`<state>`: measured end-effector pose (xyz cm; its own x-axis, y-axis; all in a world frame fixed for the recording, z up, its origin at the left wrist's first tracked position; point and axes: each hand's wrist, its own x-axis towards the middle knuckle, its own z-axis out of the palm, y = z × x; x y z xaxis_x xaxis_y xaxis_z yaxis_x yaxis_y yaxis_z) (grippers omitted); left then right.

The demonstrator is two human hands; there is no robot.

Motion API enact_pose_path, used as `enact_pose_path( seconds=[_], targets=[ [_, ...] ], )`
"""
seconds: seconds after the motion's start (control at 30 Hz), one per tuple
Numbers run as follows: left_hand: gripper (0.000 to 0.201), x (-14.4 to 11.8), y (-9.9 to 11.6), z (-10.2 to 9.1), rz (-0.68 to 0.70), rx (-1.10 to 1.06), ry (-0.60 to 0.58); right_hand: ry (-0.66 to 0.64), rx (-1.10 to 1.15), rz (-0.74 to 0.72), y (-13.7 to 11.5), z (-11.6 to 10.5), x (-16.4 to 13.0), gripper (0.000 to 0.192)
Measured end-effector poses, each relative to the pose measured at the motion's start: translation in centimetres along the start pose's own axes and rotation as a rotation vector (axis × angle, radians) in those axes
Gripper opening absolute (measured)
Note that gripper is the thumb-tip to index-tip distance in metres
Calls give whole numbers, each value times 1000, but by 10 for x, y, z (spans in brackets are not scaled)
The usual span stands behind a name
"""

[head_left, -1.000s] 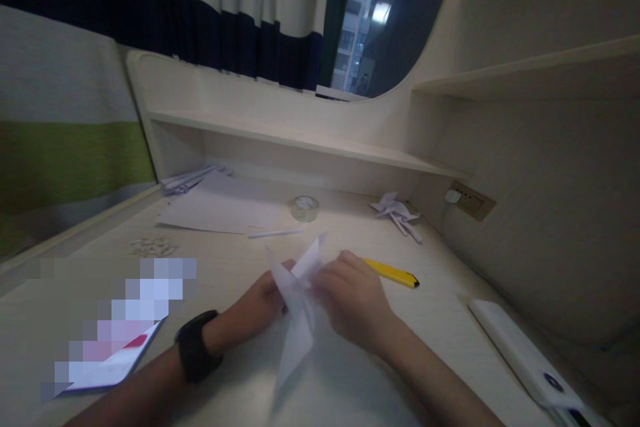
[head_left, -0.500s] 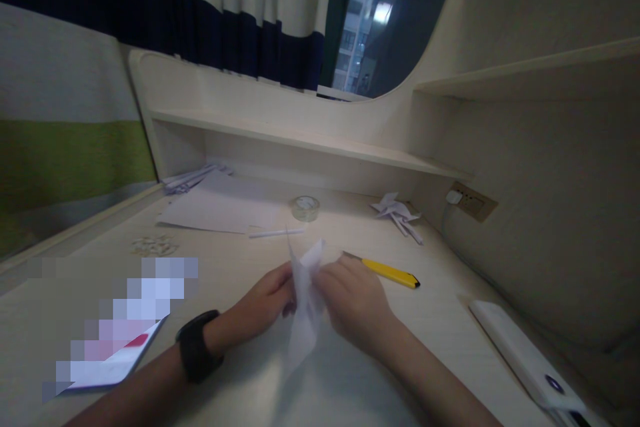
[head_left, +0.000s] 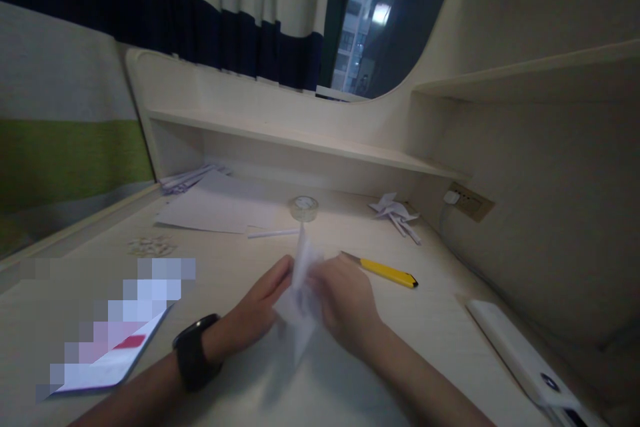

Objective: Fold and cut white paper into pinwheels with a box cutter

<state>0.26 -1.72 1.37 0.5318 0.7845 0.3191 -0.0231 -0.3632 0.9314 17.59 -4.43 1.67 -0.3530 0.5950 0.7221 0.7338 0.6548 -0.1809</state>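
Between my two hands, above the desk, is a white paper pinwheel (head_left: 301,303), its folded vanes pointing up and down and slightly blurred. My left hand (head_left: 263,303), below a black wristwatch (head_left: 197,350), grips it from the left, fingers partly hidden behind the paper. On the other side my right hand (head_left: 350,300) is closed at its centre, fingertips smeared by motion. Just right of that hand lies a yellow utility knife (head_left: 389,273), blade out. A rolled paper stick (head_left: 273,233) rests beyond the pinwheel, close to a roll of clear tape (head_left: 304,208).
White paper sheets (head_left: 220,203) and a pile of paper strips (head_left: 193,179) lie at the back left. Small pale pieces (head_left: 151,246) sit near a pixelated tablet-like screen (head_left: 107,353). More folded paper pinwheels (head_left: 395,210) lie back right. A white device (head_left: 515,353) stands at the right.
The pinwheel has turned between my hands, so its vanes now point differently. My right hand has shifted slightly left; the things on the desk stay put.
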Motion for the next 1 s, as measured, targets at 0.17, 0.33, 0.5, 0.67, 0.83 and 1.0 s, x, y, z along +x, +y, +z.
enact_pose_path(
  seconds=[0.17,0.33,0.5,0.67,0.83,1.0],
  targets=[
    [16,1,-15,0,-4,-4,-8,3,279,231,-3,-8,6,8],
    [18,0,-29,1,-23,3,-25,-6,326,275,2,-8,6,8],
    [22,-2,-25,4,-1,139,36,9,332,254,3,-4,5,10],
    [25,-3,-17,4,25,257,82,58,303,193,3,-2,5,14],
    [25,-1,-15,1,42,286,124,156,262,144,-2,-6,0,9],
    [25,-3,-11,1,86,437,185,71,340,129,-9,-20,-3,48]
  ],
)
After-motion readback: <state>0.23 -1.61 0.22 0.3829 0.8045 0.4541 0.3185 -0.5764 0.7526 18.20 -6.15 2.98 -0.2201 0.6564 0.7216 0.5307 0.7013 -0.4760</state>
